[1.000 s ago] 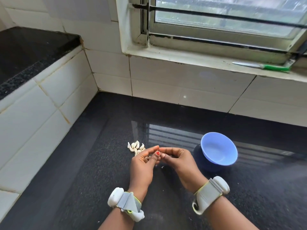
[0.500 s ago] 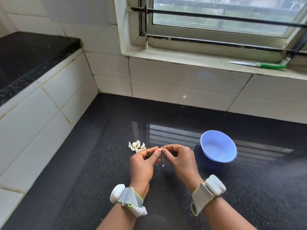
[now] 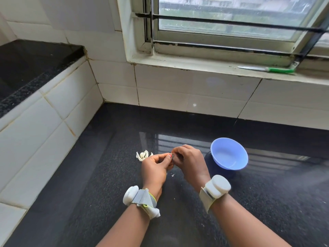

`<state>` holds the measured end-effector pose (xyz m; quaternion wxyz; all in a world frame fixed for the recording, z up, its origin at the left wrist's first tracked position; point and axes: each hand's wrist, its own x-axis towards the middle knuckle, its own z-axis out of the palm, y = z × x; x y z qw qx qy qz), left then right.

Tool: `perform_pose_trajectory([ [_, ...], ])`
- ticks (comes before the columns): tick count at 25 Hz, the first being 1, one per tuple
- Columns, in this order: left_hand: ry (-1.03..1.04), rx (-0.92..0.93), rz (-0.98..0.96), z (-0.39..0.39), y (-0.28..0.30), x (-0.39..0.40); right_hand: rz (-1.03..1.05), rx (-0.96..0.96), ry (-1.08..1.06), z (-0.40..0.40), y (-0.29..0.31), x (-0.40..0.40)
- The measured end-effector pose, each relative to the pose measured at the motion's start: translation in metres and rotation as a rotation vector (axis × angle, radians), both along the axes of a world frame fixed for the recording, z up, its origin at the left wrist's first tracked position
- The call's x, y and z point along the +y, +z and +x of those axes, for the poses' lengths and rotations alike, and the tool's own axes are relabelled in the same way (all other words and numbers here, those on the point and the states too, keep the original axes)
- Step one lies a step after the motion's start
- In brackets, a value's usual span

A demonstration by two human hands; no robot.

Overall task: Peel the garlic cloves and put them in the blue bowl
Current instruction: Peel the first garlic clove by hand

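Garlic cloves [image 3: 143, 155] lie in a small white heap toward the counter's [image 3: 106, 175] left side, just beyond our left hand [image 3: 154, 168]. That hand curls its thumb and fingers around one clove, which stays mostly hidden, and our right hand [image 3: 189, 161] meets it, fingertips pinching at the skin. The blue bowl [image 3: 229, 154] sits just right of the hands, tilted and empty as far as we can see.

The papery skin may tear into scraps instead of lifting whole; one fleck [image 3: 172, 174] already lies on the counter beneath the hands. A small slick clove could also pop from our pinch and skid across the polished, speckled black stone. The bowl looks like light, smooth plastic, round and shallow, so a careless nudge might tip it.
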<state>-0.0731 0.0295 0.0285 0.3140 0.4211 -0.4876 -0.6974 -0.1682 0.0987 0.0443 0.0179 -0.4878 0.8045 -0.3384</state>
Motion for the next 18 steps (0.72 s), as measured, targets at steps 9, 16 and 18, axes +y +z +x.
perform_pose_trajectory([
  [9,-0.118,-0.046,-0.055,0.001,-0.019,0.005,0.139,-0.462,-0.167,-0.003,-0.009,0.006],
  [16,-0.073,-0.088,-0.358,0.001,-0.017,0.0,0.02,-0.705,-0.298,0.003,-0.008,0.007],
  [18,-0.072,-0.143,-0.525,0.003,-0.016,-0.001,-0.051,-0.85,-0.338,0.005,-0.012,0.007],
])
